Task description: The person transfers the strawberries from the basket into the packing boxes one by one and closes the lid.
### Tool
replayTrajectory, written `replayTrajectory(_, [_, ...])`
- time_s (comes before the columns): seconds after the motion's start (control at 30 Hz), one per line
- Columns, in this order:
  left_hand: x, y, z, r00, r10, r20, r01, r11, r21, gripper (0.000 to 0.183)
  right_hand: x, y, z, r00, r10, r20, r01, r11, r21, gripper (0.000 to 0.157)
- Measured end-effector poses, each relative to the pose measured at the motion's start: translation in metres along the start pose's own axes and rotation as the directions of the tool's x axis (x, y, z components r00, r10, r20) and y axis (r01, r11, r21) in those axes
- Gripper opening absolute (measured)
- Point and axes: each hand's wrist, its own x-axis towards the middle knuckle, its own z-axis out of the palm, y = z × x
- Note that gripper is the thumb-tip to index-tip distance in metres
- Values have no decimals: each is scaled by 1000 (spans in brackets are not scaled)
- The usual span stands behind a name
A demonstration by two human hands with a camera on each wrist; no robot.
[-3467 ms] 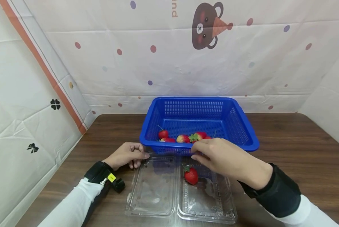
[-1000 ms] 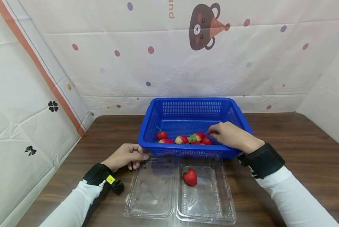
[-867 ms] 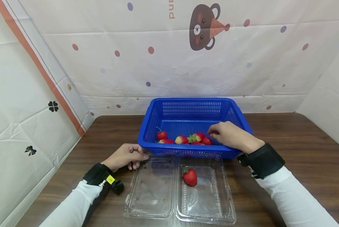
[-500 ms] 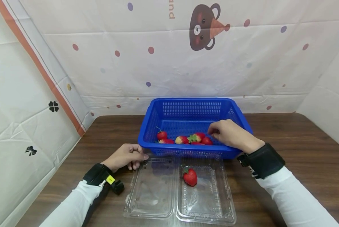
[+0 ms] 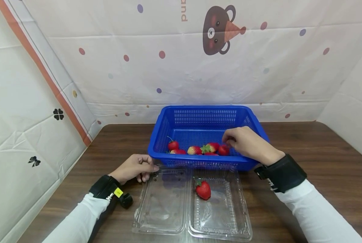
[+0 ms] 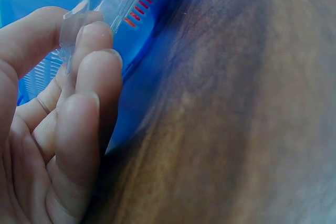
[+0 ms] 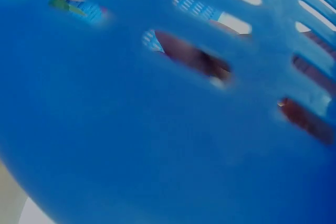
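Observation:
My left hand pinches the upper left corner of an open clear plastic clamshell box, thumb on top; in the left wrist view the fingers curl at its clear edge. My right hand reaches over the front rim into the blue basket, fingers curled down, fingertips pinching at the top of a red strawberry. The basket wall hides this hand's fingers in the right wrist view. One strawberry with a green cap lies in the box's right half.
More strawberries lie along the basket's front side, one small red fruit with a thin upright stem at the left. The basket stands on a brown wooden table, right behind the box. A printed white cloth rises behind the table.
My right hand has moved from above the box into the basket. Lately it has risen slightly, and the strawberry under its fingertips has shifted right. The left hand stays at the box corner.

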Motion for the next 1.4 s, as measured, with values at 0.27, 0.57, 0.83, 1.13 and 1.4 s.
replayTrajectory(0.27, [1,0,1,1000,-9,-9,9,1000,1,30,-2,-6,-7,998,-30,-57,29,999,-30,10])
replayTrajectory(0.57, [1,0,1,1000,-15,-18,15,1000,8,31,-6,-18,-24,985,-61,-160,50,996,-69,11])
replayTrajectory(0.83, [1,0,1,1000,-17,-21,17,1000,6,31,-15,-34,-40,952,-132,-277,94,985,-146,16])
replayTrajectory(1.13, [2,0,0,1000,-18,-22,18,1000,11,32,-26,-50,-56,913,-251,-323,211,965,-154,25])
replayTrajectory(1.4, [2,-1,0,1000,-14,-21,15,999,28,32,-32,-60,-60,896,-318,-309,286,947,-145,30])
